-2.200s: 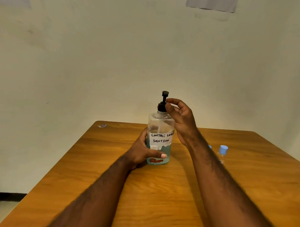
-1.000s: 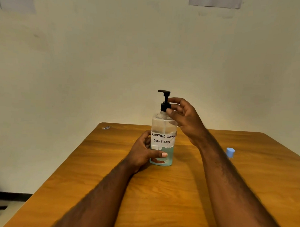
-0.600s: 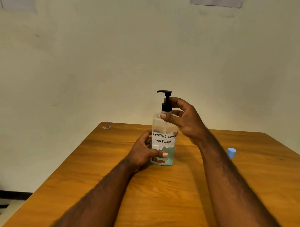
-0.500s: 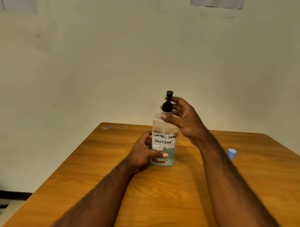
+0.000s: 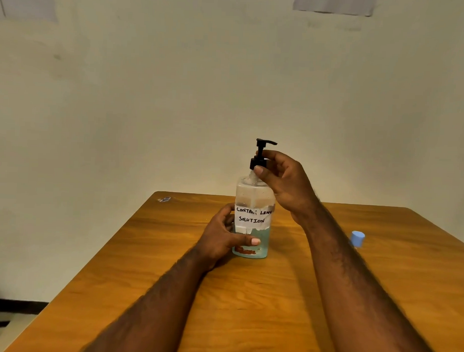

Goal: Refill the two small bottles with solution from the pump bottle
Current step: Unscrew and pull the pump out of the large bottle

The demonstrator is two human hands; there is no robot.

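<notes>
A wooden worktop with a warm orange grain stands against a pale, plain wall. Near its middle the pump bottle stands upright, with a hand-written white label and blue liquid only in its lower part. The left hand holds the bottle low on its left side; its fingers are curled around the body, and the thumb lies across the front. The right hand is at the top, and its fingers pinch the black pump at its collar. The spout points to the right. A small bottle with a blue cap stands on the worktop to the right, partly hidden behind the right forearm. A little scrap lies at the far left corner. Two sheets of paper hang high on the wall, and a dark skirting runs along the floor at lower left.
</notes>
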